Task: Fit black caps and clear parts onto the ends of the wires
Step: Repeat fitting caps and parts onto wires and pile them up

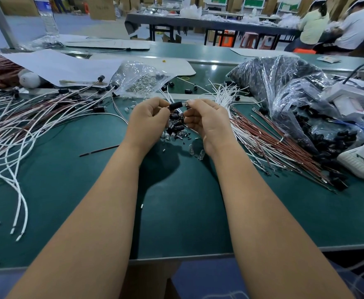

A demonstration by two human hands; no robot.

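— What's she holding there?
— Left hand (148, 117) pinches a black cap (175, 105); right hand (204, 118) pinches a clear part (185, 102) at its end, above the green table (176, 201).

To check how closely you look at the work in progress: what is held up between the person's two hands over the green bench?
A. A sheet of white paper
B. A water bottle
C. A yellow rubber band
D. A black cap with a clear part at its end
D: the left hand and right hand pinch a black cap with a clear part at its right end, above the loose pile of caps.
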